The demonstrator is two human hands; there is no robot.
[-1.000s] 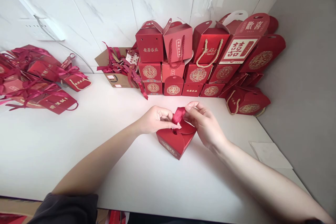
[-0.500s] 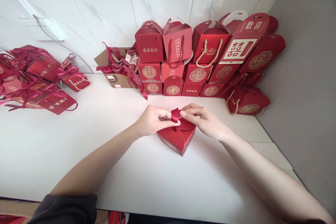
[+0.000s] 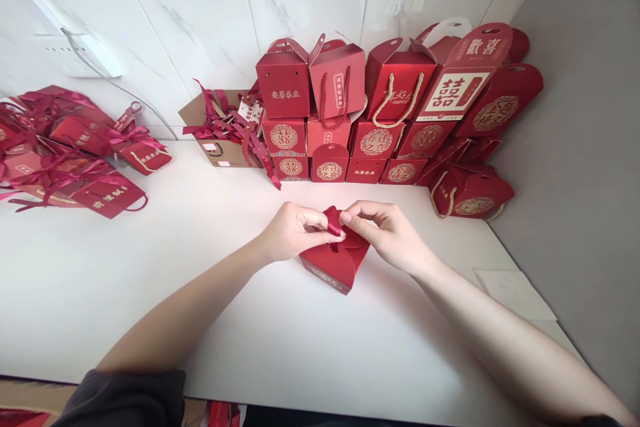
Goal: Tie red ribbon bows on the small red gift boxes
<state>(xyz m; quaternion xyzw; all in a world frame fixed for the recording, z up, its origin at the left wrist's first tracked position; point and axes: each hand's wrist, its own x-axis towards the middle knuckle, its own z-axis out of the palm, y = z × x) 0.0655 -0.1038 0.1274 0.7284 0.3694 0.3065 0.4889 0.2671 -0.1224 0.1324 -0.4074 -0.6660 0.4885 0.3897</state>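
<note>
Pinched a loop of glossy crimson satin ribbon (image 3: 334, 222) in the bare left hand (image 3: 293, 232), with thumb and fingers closed tight on it. Held thumb and fingertips of the bare right hand (image 3: 383, 230) together at the right edge of the same ribbon, closed on it too, with a small rounded hollow behind the tips. Had both hands just above a red folded-card gift box (image 3: 327, 263), with the ribbon rising from its curved top flaps. Had that box near the middle of a smooth white tabletop (image 3: 240, 340), with one corner turned towards the near edge. Could not make out the pale print on its left side. Saw beyond it, along a white marble-veined tiled wall (image 3: 200, 13), stacked red card boxes (image 3: 376, 140) with gold and white lettering, some with twisted rope handles. Found just left of that stack a brown cardboard carton (image 3: 233, 159) holding red ribbons and tags. Spotted farther left a heap of ribbon-tied red boxes (image 3: 83, 137), well apart from both hands
</note>
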